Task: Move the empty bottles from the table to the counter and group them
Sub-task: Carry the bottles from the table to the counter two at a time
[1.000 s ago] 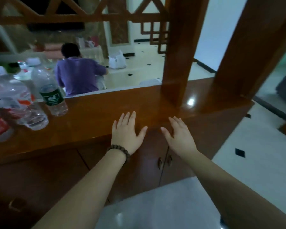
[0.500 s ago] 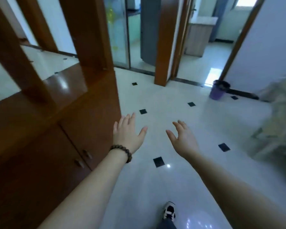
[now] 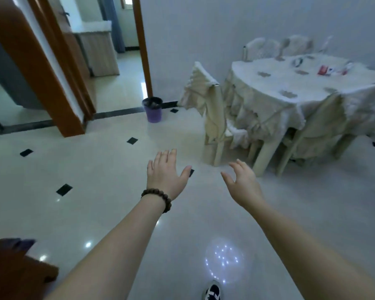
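Both my hands are stretched out in front of me over the tiled floor and hold nothing. My left hand (image 3: 166, 173), with a bead bracelet at the wrist, has its fingers spread and straight. My right hand (image 3: 243, 180) is relaxed with loosely bent fingers. The table (image 3: 275, 83) with a pale cloth stands at the upper right, well beyond my hands. On its far side lie a clear bottle with a red label (image 3: 338, 69) and another blurred clear bottle (image 3: 298, 61). The counter shows only as a dark wooden corner (image 3: 13, 269) at the lower left.
Cloth-covered chairs (image 3: 214, 113) stand around the table, the nearest one just ahead of my hands. A purple waste bin (image 3: 153, 109) sits by the wall near a doorway with brown wooden frames (image 3: 39, 68). My shoe (image 3: 213, 291) shows at the bottom edge.
The view has swung right, away from the counter with its grouped bottles, across the floor to the table. Both hands stay open and empty, now off the counter.
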A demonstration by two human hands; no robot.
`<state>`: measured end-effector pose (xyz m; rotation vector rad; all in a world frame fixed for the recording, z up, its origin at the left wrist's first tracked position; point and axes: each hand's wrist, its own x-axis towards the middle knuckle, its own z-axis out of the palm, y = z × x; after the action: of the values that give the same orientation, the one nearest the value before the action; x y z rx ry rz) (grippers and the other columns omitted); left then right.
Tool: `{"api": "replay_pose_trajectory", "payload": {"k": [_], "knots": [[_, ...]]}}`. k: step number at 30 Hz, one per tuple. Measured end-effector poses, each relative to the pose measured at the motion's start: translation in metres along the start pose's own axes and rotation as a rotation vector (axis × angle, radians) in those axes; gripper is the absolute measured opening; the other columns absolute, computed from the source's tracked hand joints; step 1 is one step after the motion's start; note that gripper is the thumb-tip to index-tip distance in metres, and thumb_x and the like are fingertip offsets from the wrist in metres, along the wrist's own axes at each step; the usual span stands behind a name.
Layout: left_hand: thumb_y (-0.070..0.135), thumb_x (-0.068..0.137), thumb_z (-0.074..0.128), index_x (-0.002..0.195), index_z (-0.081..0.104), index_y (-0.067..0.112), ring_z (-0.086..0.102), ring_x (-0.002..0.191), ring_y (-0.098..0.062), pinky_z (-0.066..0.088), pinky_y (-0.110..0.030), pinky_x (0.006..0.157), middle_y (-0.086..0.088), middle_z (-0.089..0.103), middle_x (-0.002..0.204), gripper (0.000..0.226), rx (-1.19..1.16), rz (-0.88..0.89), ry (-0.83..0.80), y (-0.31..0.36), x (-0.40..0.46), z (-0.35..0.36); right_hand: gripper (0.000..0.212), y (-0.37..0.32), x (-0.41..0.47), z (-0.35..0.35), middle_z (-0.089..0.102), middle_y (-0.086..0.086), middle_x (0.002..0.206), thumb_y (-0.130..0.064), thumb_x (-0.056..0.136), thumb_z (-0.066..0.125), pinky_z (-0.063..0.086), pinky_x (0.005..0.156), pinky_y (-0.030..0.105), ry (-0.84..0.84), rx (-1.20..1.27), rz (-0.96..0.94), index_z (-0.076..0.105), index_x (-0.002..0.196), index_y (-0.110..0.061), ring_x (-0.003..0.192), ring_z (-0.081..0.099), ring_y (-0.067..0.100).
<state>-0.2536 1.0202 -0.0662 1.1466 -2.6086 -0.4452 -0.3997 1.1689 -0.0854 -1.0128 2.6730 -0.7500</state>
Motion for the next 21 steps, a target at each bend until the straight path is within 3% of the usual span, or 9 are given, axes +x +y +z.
{"api": "replay_pose_trajectory", "payload": {"k": [6, 10, 21], "knots": [[0.058, 0.092, 0.037, 0.150, 0.020, 0.020, 0.017, 0.145, -0.020, 0.014, -0.043, 0.116, -0.002, 0.025, 0.156, 0.071, 0.012, 0.195, -0.033, 0.119, 0.123, 0.045, 0.054, 0.086, 0.098, -0.069, 0.036, 0.012, 0.151, -0.041, 0.096, 0.047, 0.021, 0.115, 0.034, 0.154, 0.017, 0.179, 0.045, 0.138, -0.007, 0.142, 0.027, 0.026], [0.059, 0.092, 0.037, 0.151, 0.019, 0.022, 0.013, 0.146, -0.019, 0.013, -0.043, 0.117, -0.001, 0.023, 0.157, 0.072, -0.019, 0.298, -0.053, 0.182, 0.184, 0.069, 0.056, 0.131, 0.145, -0.107, 0.033, 0.011, 0.152, -0.042, 0.096, 0.046, 0.020, 0.116, 0.035, 0.212, 0.025, 0.263, 0.043, 0.140, -0.008, 0.143, 0.024, 0.024], [0.061, 0.091, 0.036, 0.151, 0.018, 0.024, 0.011, 0.146, -0.017, 0.010, -0.045, 0.118, 0.001, 0.022, 0.158, 0.073, -0.026, 0.405, -0.138, 0.269, 0.323, 0.147, 0.055, 0.217, 0.264, -0.133, 0.034, 0.009, 0.152, -0.042, 0.095, 0.049, 0.023, 0.117, 0.037, 0.261, 0.057, 0.408, 0.046, 0.139, -0.011, 0.143, 0.025, 0.024]]}}
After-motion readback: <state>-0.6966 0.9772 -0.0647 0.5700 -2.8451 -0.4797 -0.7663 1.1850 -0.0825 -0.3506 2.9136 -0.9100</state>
